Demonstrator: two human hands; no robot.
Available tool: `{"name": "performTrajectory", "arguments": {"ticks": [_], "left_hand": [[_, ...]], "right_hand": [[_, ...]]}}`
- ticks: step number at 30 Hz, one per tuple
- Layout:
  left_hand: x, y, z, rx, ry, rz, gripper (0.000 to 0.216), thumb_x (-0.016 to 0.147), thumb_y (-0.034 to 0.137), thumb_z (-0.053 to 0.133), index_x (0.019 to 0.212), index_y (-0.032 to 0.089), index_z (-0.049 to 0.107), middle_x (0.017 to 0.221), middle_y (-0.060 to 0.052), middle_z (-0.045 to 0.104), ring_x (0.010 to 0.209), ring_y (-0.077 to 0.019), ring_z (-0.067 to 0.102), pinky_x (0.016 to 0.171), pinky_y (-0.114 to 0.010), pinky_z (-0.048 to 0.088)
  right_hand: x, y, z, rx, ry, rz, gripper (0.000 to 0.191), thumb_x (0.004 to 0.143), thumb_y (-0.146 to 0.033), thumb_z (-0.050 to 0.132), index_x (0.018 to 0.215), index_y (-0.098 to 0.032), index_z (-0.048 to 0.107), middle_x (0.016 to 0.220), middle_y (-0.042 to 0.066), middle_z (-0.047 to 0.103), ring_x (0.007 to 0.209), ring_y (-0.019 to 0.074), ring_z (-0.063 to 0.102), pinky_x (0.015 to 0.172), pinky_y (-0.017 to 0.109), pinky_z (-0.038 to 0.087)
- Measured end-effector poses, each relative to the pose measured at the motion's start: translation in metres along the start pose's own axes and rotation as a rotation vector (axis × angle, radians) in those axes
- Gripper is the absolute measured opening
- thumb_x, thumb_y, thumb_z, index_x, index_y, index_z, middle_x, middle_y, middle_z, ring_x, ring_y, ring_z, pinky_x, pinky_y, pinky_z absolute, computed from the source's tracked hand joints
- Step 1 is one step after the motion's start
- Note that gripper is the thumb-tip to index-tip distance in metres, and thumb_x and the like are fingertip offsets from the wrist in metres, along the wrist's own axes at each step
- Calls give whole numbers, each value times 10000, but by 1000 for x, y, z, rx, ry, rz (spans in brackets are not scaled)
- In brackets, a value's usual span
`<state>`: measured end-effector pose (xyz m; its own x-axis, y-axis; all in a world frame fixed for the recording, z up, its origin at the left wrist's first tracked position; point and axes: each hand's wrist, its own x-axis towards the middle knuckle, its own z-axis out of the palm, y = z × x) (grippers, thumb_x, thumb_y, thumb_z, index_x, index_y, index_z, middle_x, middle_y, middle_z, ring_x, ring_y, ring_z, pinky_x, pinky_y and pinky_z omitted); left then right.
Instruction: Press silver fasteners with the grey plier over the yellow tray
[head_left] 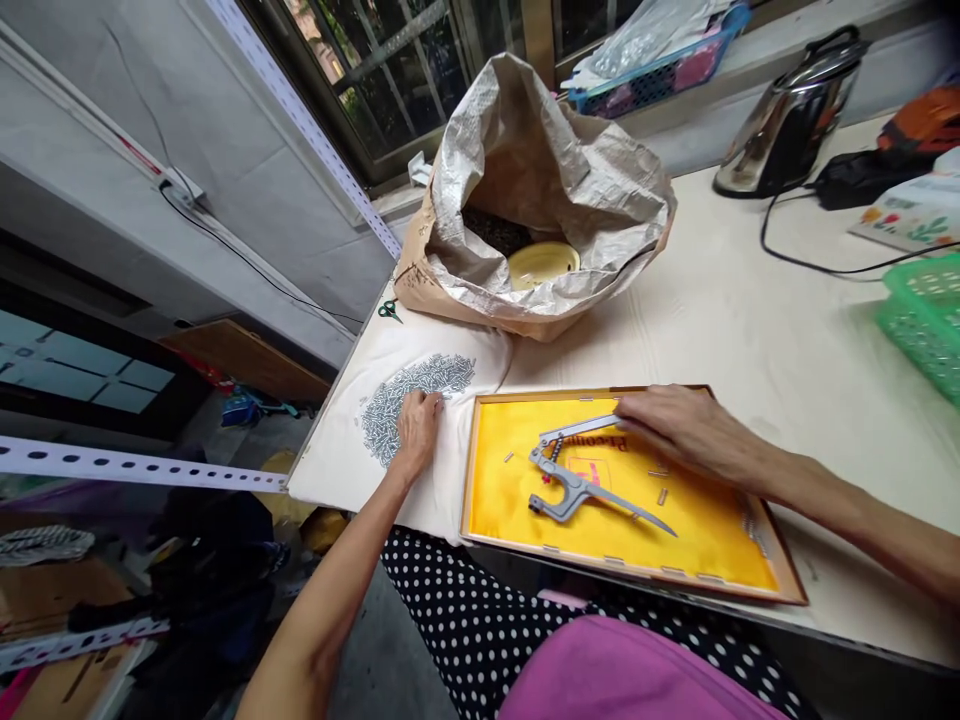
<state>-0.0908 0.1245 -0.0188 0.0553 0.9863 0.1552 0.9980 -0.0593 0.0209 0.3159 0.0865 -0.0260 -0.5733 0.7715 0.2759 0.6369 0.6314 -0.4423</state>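
Observation:
My left hand rests at the right edge of a pile of small silvery metal pieces. Its thumb and fingertips are pinched together, and what lies between them is too small to make out. Grey hand pliers with a C-shaped jaw and spread handles lie over a shallow wood-edged tray with a yellow lining. Curled around the end of the upper handle is my right hand. Several small metal tubes are scattered on the yellow lining.
Behind the tray stands an open woven sack with dark contents and a yellow bowl. Green-handled scissors lie at the table's left edge. A kettle, a cable and a green basket stand to the right.

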Motion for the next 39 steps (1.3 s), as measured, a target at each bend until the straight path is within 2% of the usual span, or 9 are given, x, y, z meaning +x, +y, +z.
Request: {"name": "performTrajectory", "arguments": {"ticks": [7,12,14,19,22,25,30,36,39], "left_hand": [[22,12,-9,-212,-128,47,191,879,136,513,722,184,610,935,-128,617,1041,-282,495,856,-389,411],[26,13,-18,-330,-92,-39,137,848,162,544,730,163,611,874,-100,648,910,-238,573,829,-385,466],[20,20,-26,-449,-101,-107,125,850,211,556,780,146,637,811,-71,656,777,-198,603,746,-351,504],[-14,66,-52,-1205,-201,-320,305,679,371,801,818,125,686,746,-16,661,645,-127,612,644,-272,544],[-37,92,-65,-1342,-218,-351,385,593,398,882,789,121,701,748,-18,672,639,-113,613,606,-239,539],[-50,101,-72,-1425,-232,-399,414,575,393,911,811,115,715,751,-20,687,621,-99,617,597,-224,547],[-58,83,-78,-1571,-348,-565,447,484,308,966,791,103,714,697,-17,687,578,-86,622,589,-215,569],[-72,68,-79,-1392,-50,-501,371,597,361,899,799,111,716,683,-20,706,578,-105,644,615,-233,574],[-80,63,-78,-1346,-35,-464,338,640,365,861,820,114,724,701,-30,726,605,-118,667,662,-257,590]], "right_hand": [[29,-9,28,-155,-113,-60,321,1041,-351,396,827,-212,592,809,60,628,772,208,505,703,333,344],[20,-32,26,-252,-25,0,195,989,-209,483,985,-188,677,1007,113,681,934,253,557,782,370,388],[19,-46,23,-96,48,19,229,1006,-249,467,1071,-181,676,1041,123,690,955,252,586,806,377,425],[54,-81,24,575,204,208,255,969,-372,553,1112,-190,660,1003,76,721,860,192,651,774,329,496],[85,-97,34,866,206,289,276,852,-410,690,999,-178,666,902,50,722,784,172,648,684,289,496],[104,-109,44,933,169,285,198,819,-367,695,793,-177,648,759,24,694,699,152,623,628,266,468],[112,-126,52,931,130,254,124,833,-249,617,733,-176,623,651,-6,650,600,122,589,597,247,437],[126,-147,66,903,83,278,148,837,-298,652,757,-177,622,670,1,667,631,135,599,598,244,418],[131,-154,73,897,72,289,211,842,-363,674,756,-176,627,678,4,670,645,141,601,605,245,414]]}}
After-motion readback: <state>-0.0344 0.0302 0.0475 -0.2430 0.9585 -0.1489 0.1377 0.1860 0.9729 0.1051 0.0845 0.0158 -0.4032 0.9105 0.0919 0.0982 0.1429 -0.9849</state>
